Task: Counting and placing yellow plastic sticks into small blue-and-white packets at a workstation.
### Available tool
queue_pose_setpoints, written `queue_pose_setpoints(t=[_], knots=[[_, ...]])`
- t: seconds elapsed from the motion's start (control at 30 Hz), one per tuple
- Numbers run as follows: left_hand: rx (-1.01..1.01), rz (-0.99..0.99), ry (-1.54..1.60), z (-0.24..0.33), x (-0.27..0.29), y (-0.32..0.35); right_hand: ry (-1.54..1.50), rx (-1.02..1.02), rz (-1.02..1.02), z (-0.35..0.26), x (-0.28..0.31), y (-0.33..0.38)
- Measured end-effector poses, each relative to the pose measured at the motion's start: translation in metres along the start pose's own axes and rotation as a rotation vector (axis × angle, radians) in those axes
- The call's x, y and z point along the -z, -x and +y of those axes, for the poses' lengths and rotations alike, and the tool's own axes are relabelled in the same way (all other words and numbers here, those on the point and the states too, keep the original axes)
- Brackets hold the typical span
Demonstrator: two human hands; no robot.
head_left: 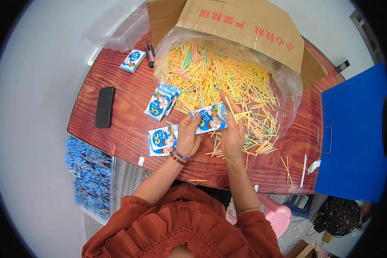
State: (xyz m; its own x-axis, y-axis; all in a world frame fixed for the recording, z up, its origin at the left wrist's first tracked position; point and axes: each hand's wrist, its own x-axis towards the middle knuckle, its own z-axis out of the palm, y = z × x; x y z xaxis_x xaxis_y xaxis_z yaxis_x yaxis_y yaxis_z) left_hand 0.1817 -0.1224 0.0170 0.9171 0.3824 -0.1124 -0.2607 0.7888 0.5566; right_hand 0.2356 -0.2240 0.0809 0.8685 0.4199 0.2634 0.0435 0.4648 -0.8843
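Note:
My left hand (190, 138) pinches a small blue and white packet (210, 121) between thumb and fingers. At the packet's right end is my right hand (233, 139), its fingers closed around a few thin pale-yellow sticks (241, 116). Whether the packet's right end is open I cannot tell. Just beyond both hands, a heap of pastel sticks (219, 73), mostly yellow with some pink and green, spills from a clear plastic liner (292, 92). Left of my left hand lie a stack of similar packets (159, 103) and a few more packets (161, 139).
A cardboard box (245, 26) holds the liner. On the reddish wooden table (131, 94) lie a black phone (104, 107), a utility knife (150, 55) and another packet (133, 60). Clear bins (127, 32) stand far left. A blue case (352, 133) is at right; a packet-filled crate (90, 176) sits lower left.

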Motion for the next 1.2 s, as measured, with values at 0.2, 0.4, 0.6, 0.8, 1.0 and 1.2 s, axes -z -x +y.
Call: queue_pose_setpoints(t=[0.2,0.4,0.6,0.8,1.0,1.2], knots=[[0.008,-0.070,0.113,-0.008,-0.004,-0.020,0.075,0.016,-0.051,0.002,0.013,-0.016],[0.057,-0.055,0.154,-0.011,-0.015,-0.031,0.166,-0.057,-0.023,0.001,0.031,-0.024],[0.095,-0.032,0.193,-0.012,-0.031,-0.033,0.058,0.060,0.096,-0.001,0.041,-0.038],[0.096,-0.084,0.206,-0.018,-0.026,-0.038,0.378,-0.041,-0.020,-0.010,0.033,-0.040],[0.127,-0.131,0.287,-0.011,-0.018,-0.041,0.397,-0.085,0.002,-0.023,0.032,-0.034],[0.136,-0.217,0.497,-0.012,-0.015,-0.036,0.980,0.391,-0.027,-0.021,0.017,-0.020]])
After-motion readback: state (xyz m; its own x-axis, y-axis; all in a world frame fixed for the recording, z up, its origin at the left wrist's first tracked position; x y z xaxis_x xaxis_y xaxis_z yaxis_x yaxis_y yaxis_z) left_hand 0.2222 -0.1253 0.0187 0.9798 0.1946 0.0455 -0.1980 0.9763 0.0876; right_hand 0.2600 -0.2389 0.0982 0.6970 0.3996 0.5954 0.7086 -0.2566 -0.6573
